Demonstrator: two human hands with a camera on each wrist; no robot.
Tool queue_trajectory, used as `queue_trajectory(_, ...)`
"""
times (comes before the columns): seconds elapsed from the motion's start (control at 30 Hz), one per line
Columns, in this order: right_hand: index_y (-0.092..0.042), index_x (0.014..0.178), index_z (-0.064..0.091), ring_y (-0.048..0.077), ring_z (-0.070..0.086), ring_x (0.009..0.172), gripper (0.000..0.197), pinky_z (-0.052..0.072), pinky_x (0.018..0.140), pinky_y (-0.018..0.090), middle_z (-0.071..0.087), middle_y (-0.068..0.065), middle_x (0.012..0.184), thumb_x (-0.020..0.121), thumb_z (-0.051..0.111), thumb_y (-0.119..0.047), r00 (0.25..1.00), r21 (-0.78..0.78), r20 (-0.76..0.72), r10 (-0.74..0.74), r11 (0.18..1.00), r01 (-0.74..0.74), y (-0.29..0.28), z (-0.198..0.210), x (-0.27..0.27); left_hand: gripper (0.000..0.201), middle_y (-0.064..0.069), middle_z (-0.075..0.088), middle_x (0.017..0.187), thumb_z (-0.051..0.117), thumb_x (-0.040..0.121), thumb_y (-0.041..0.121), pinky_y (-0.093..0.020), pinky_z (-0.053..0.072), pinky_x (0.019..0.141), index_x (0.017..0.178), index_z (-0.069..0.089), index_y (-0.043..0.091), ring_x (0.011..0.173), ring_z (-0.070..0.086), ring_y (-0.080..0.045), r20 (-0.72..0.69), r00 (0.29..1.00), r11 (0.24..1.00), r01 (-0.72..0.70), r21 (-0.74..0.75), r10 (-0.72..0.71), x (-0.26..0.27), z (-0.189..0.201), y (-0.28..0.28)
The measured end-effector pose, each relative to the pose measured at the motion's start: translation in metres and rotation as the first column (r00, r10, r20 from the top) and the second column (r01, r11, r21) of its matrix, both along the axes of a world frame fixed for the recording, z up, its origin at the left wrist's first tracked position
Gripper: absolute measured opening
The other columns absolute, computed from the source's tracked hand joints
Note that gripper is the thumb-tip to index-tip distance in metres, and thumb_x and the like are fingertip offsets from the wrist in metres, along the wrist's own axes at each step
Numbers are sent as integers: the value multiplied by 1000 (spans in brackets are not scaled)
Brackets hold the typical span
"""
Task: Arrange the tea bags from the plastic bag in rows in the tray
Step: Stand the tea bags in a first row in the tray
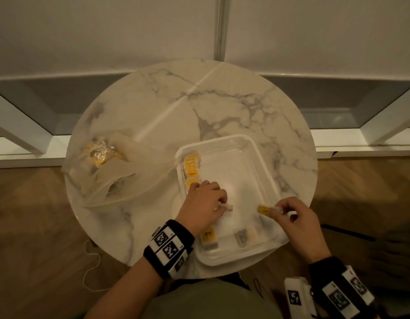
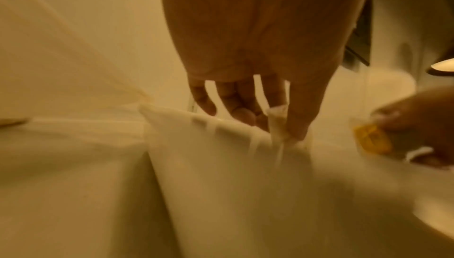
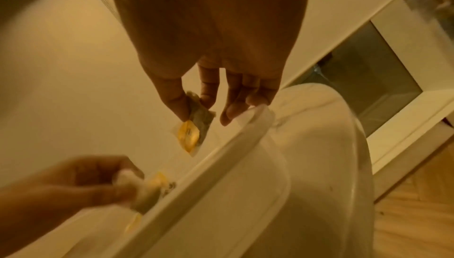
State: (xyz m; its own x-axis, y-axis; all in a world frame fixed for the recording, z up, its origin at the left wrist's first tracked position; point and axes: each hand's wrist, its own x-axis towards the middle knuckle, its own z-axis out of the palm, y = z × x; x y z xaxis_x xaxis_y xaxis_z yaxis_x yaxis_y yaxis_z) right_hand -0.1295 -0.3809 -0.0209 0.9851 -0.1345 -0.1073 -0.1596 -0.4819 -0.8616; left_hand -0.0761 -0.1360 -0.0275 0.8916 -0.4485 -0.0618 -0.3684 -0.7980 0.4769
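Note:
A clear plastic tray (image 1: 263, 162) sits on the round marble table (image 1: 167, 107). A row of yellow-labelled tea bags (image 1: 192, 169) lines its left wall, and two more tea bags (image 1: 209, 238) lie at its near end. My left hand (image 1: 222, 204) is inside the tray and pinches a pale tea bag (image 2: 277, 124) between thumb and forefinger. My right hand (image 1: 276, 211) pinches a yellow-labelled tea bag (image 3: 190, 134) above the tray's right rim (image 3: 221, 157). The plastic bag (image 1: 112, 162) with several tea bags lies to the left of the tray.
The table stands against a white wall with grey panels. Wooden floor (image 1: 26, 226) surrounds it, and a thin white cord (image 1: 90, 268) hangs at its near left edge. The tray overhangs the table's near edge slightly.

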Motion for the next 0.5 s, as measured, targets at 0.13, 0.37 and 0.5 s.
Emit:
queue_trajectory(0.13, -15, 80, 62, 21, 55, 78, 19, 46, 70, 43, 58, 1, 82, 81, 79, -24, 1000, 77, 11, -1, 997, 1, 15, -9, -8, 14, 9, 65, 86, 69, 81, 34, -26, 48, 74, 87, 66, 21, 80, 60, -8, -154, 968, 851, -246, -465, 196, -23, 23, 33)
queue_trajectory(0.37, -10, 78, 62, 25, 56, 73, 17, 47, 66, 34, 64, 4, 80, 81, 78, -13, 998, 233, 47, 32, 972, -42, 50, 4, -2, 33, -1, 67, 70, 76, 72, 30, -25, 52, 57, 89, 63, 5, 61, 63, -17, -563, 785, 455, -613, -646, 259, -67, 18, 91)
queue_trajectory(0.5, -5, 80, 59, 34, 61, 67, 18, 53, 69, 50, 66, 8, 80, 81, 76, 0, 989, 335, 32, 146, 930, -148, 72, 23, 6, 22, -4, 65, 63, 68, 85, 10, -26, 46, 47, 105, 69, 19, 46, 55, -22, -572, 754, 439, -655, -615, 323, -80, 14, 103)
